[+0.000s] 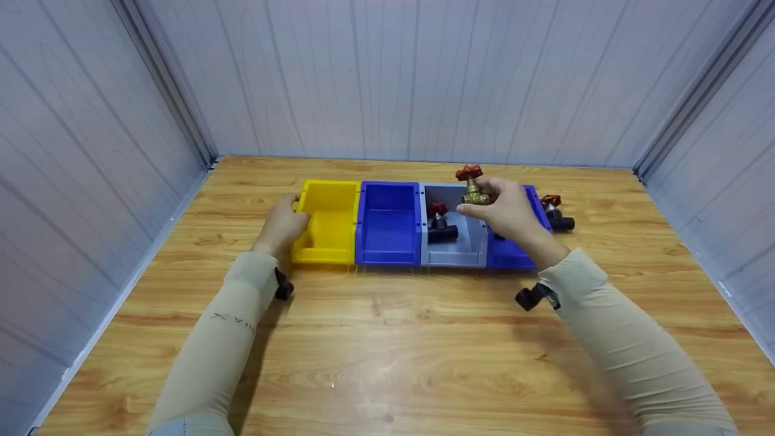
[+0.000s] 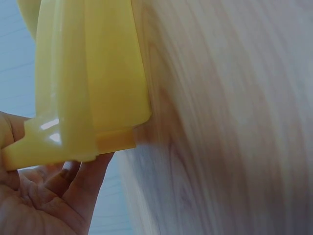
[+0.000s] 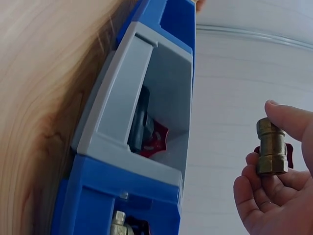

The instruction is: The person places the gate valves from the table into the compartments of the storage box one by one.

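My right hand pinches a brass valve with a red handwheel above the grey bin. In the right wrist view, thumb and fingers hold the valve's brass body. Inside the grey bin lies a black valve with a red handwheel. My left hand grips the outer side wall of the yellow bin, thumb inside the rim. The left wrist view shows fingers beneath the yellow edge.
Blue bins stand on both sides of the grey one: a left blue bin and a right blue bin, which holds another brass valve. Beyond the row's right end lies a black valve with a red handwheel. Panelled walls enclose the wooden table.
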Motion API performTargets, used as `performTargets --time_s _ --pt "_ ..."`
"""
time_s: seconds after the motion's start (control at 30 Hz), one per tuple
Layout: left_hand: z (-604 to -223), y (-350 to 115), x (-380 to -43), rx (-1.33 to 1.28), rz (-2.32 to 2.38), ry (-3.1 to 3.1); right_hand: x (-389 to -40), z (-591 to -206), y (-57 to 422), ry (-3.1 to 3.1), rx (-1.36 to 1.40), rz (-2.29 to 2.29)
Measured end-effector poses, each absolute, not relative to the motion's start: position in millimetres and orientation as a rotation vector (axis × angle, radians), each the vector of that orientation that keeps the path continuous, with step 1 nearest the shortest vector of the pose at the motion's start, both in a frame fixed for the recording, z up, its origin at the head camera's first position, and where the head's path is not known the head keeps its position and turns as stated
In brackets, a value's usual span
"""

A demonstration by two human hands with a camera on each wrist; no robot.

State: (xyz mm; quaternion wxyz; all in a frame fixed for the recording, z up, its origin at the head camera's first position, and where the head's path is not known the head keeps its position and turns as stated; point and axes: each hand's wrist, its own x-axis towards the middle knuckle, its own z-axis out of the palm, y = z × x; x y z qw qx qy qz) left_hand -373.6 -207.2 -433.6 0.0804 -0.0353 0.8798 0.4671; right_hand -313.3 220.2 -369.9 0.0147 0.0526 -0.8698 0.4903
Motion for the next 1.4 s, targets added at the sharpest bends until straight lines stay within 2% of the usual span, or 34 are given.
performTargets --time_s 1.4 --pt "-431.8 -208.0 -374.3 -0.110 1.381 2.626 -311.7 -384.2 167.5 -2.674 0.175 1.559"
